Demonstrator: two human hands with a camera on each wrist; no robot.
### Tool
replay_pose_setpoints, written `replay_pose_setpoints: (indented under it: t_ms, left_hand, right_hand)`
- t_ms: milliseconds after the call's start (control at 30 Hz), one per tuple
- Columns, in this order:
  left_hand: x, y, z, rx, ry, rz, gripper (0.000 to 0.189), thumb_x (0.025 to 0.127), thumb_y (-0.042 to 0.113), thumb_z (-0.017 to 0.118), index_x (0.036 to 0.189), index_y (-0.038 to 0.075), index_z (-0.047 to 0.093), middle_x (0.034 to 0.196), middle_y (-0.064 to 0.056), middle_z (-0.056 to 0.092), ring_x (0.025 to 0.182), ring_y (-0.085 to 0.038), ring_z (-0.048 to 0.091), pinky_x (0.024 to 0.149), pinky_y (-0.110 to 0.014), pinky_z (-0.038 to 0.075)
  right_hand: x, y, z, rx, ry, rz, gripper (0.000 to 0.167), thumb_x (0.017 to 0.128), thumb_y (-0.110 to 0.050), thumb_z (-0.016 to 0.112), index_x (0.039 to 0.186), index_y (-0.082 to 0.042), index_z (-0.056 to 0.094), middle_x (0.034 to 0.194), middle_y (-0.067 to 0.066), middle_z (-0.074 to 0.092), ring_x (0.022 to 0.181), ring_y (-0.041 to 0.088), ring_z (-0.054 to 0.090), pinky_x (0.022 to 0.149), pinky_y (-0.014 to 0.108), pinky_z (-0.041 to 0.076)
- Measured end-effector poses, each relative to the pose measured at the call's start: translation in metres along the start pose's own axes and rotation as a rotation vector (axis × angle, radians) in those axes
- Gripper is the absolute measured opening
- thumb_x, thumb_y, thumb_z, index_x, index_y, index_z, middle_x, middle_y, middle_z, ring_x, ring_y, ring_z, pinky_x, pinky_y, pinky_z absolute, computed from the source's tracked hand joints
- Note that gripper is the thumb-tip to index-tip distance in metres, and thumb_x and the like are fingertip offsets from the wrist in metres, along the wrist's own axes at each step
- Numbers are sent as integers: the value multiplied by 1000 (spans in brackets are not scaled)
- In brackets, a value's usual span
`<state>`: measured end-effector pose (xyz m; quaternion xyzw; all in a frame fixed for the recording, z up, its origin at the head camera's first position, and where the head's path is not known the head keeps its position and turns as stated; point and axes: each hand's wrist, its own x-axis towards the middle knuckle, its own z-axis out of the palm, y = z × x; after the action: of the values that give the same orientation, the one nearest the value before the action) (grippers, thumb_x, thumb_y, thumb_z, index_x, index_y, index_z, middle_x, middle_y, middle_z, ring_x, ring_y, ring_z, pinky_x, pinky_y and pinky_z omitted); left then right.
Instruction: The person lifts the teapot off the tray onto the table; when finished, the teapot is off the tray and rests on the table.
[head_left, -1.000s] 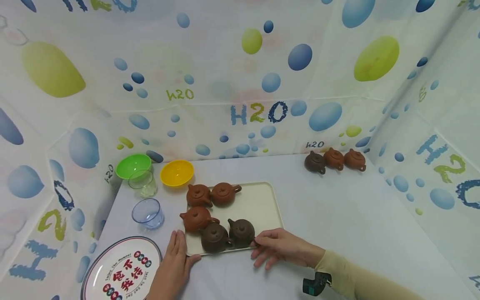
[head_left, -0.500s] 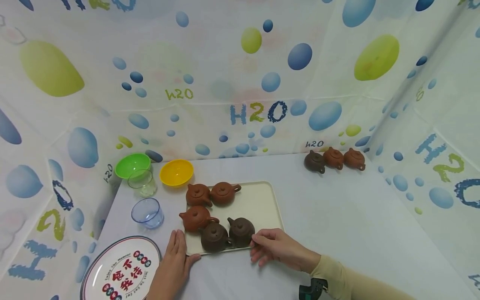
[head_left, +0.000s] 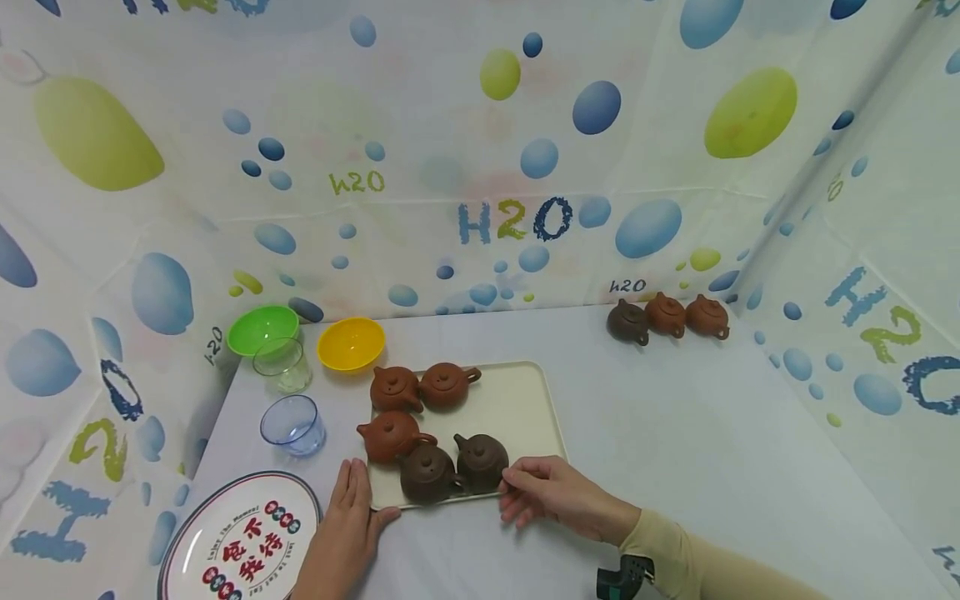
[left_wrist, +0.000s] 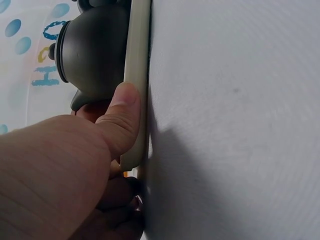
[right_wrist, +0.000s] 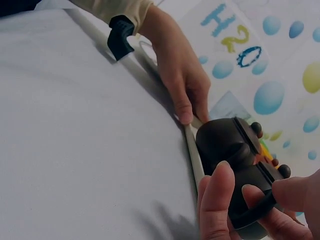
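On the cream tray stand three reddish-brown teapots and two dark brown ones. My right hand pinches the handle of the right-hand dark brown teapot between thumb and fingers; the pot stands upright at the tray's front edge. Close by on its left is the other dark brown teapot. My left hand lies at the tray's front left corner, straight fingers along the left side. Its thumb presses the front rim, as the left wrist view shows. Behind are the reddish-brown teapots.
Left of the tray are a blue glass, a clear glass, a green bowl and a yellow bowl. A printed plate lies front left. Three more teapots stand at the back right, before the curtain.
My right hand has shifted slightly left, and its fingers have drawn closer together at the dark brown teapot's handle. The left hand and the tray hold their places.
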<state>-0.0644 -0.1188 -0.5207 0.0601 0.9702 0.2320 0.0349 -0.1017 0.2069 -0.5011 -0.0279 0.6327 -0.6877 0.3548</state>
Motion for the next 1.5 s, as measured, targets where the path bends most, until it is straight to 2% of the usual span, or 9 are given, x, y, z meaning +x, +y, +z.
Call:
replay_pose_setpoints:
  t_ms: [500,833,967,1167,1500]
  left_hand:
    - [0,0,1,-6,-4,-9,86,103,30,71,157,-23,29,164,-44,31,156,-59,30,118,-70,43]
    - [0,-1,3,0,28,21,85,102,29,72,155,-24,31,162,-46,34,154,-60,33,116,-70,44]
    - [1,-1,2,-10,7,11,86,103,30,72,156,-24,29,163,-45,31,155,-60,31,117,-70,44]
    - [2,0,-1,-20,-53,-29,88,104,32,69,159,-21,25,167,-44,25,158,-58,26,119,-70,42]
    - [2,0,0,-20,-41,-19,88,104,31,70,158,-22,26,166,-44,26,158,-59,26,118,-70,42]
  right_hand:
    - [0,11,2,13,44,-107,38,111,-17,61,115,21,64,92,4,76,83,9,73,73,20,63]
    - [-4,16,6,-42,139,-163,39,111,-17,60,114,22,64,92,5,75,80,8,71,71,19,60]
    - [-7,16,5,-85,189,-192,39,111,-18,59,112,20,65,93,7,75,76,7,69,69,18,58]
    - [-10,11,4,-102,217,-226,38,111,-17,59,109,20,64,94,8,74,77,7,69,68,18,58]
    - [-18,11,-8,-91,267,-241,37,114,-17,52,110,19,58,99,13,74,83,9,72,71,19,59]
